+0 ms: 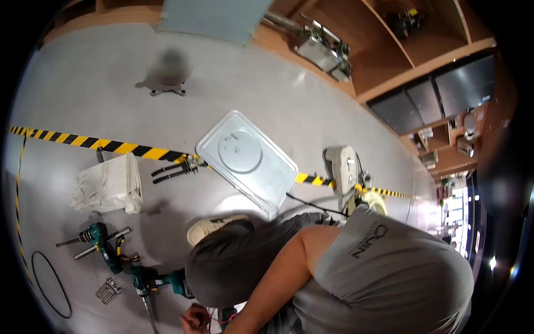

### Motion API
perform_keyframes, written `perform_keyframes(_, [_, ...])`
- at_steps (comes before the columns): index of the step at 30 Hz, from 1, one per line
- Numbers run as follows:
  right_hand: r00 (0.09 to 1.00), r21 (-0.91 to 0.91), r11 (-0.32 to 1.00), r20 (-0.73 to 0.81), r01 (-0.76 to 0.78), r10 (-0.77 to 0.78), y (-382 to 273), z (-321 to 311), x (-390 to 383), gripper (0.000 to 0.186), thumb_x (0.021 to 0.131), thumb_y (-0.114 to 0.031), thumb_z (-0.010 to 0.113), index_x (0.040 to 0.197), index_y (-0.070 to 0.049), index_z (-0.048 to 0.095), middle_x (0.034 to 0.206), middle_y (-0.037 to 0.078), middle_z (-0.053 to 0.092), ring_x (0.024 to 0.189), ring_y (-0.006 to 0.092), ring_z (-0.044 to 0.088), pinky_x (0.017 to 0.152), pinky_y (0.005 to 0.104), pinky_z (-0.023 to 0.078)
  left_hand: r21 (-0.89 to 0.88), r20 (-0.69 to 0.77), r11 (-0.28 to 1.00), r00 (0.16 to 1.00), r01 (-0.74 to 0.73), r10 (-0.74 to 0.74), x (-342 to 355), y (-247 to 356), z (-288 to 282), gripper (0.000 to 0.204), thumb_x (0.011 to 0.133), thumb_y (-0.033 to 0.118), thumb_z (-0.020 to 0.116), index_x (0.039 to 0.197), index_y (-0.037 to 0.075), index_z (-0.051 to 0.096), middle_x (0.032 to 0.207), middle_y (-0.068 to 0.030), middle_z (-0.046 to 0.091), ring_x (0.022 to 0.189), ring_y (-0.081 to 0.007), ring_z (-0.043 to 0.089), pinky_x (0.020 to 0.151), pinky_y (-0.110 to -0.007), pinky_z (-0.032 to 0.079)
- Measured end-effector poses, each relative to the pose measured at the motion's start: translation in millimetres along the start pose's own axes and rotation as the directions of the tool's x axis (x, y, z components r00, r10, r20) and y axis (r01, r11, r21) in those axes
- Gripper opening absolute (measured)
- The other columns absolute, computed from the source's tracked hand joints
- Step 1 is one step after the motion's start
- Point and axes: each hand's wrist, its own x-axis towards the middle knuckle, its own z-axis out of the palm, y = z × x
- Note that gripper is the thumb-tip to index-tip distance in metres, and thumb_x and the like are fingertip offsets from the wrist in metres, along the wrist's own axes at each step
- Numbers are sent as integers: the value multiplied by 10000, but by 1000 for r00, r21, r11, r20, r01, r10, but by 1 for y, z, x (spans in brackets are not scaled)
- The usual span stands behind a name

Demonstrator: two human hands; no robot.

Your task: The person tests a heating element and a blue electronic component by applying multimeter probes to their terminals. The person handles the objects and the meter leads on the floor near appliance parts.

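Observation:
My right arm crosses my bent leg and runs to the lower edge, where the wrist is cut off. My right hand (194,320) is low in the picture with its fingers pinched together. A thin red wire (212,315) runs from the fingers to a small dark device (228,315), half covered by the forearm. Just above the hand lies a green and black power tool (153,280) with a long metal bit. Left of it are another green power tool (100,245) and a bent metal loop part (108,290). My left hand does not show.
A silver sheet-metal panel (272,170) lies beyond my shoe (214,227). Nearby are black-handled pliers (177,168), a white boxy bundle (108,185) and a pale appliance (341,167). Striped tape (119,146) crosses the floor. A black cable loop (51,284) lies far left; wooden shelving (384,72) stands behind.

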Motion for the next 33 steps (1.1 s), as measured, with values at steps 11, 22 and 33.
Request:
perform_keyframes(11, [990,-96,988,86,124,-116,-22,33,-6,263,690,-211,636,865,-24,695,839,150,693,832,333,669,657,452,493,-171,16,982,996,86,-85,2,-41,-11,620,969,553,422,1201,4,593,1182,-154,631,1093,-320,583,946,-446,426])
perform_keyframes(22, [966,-66,985,218,160,-142,-25,80,34,237,685,-206,641,882,-108,732,910,98,716,872,288,676,661,450,495,140,-124,902,897,-408,425,-63,-34,26,667,756,628,689,604,-3,534,634,-109,494,541,-142,420,454,-280,266])
perform_keyframes(33, [991,-150,987,-105,63,-80,-8,70,49,202,756,-167,622,860,5,643,872,168,658,846,283,660,611,386,511,95,-623,537,371,-838,688,-154,-27,31,363,1003,418,445,826,102,461,1047,-123,618,659,-109,544,602,-200,432])
